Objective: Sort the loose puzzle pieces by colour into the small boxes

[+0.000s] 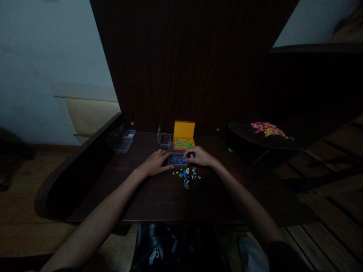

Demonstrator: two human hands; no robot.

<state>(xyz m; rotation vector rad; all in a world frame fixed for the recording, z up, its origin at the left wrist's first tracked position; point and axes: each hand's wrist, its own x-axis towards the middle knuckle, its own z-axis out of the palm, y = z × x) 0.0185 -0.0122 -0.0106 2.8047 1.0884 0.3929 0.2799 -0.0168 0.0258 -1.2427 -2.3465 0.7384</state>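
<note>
A small clear plastic box [171, 164] with several blue pieces [178, 160] in it stands on the dark wooden surface, its clear lid raised at the back. My left hand [155, 163] lies at the box's left side, fingers stretched and thumb along its front corner. Over the box's right side, my right hand [198, 155] has thumb and forefinger pinched together; what they hold, if anything, is too small to make out. In front of the box lies a loose pile of small blue, yellow and cream pieces [185, 175].
Behind the box stands an open yellow case [184, 129] with green pieces. To its left are an open clear box [166, 139] with dark contents and another clear container [123, 145]. Pink and yellow pieces [269, 129] lie on a raised dark ledge at right.
</note>
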